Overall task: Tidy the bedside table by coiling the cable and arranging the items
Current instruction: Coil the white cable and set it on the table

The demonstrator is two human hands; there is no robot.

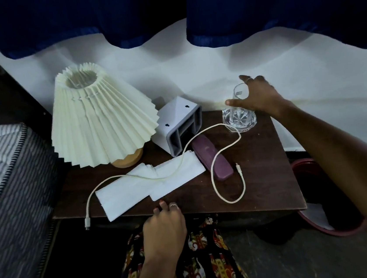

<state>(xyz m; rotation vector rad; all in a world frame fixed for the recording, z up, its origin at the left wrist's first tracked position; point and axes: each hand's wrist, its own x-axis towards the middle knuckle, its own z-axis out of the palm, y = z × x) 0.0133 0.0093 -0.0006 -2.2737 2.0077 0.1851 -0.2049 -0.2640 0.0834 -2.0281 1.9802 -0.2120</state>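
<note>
A white cable (216,181) lies uncoiled across the dark wooden bedside table (263,187), looping over two white tissues (146,186) and a purple case (214,158); one plug hangs over the front edge. A clear glass (239,114) stands at the back right, and my right hand (257,96) is around its rim, fingers spread on it. My left hand (165,227) rests at the table's front edge with fingertips touching the wood, holding nothing. A grey organiser (176,126) lies tipped on its side beside the pleated cream lamp (98,123).
A mattress (2,182) borders the table on the left. Blue curtains (163,8) hang over the white wall behind. A red bin (322,203) sits on the floor at the right, under my right arm.
</note>
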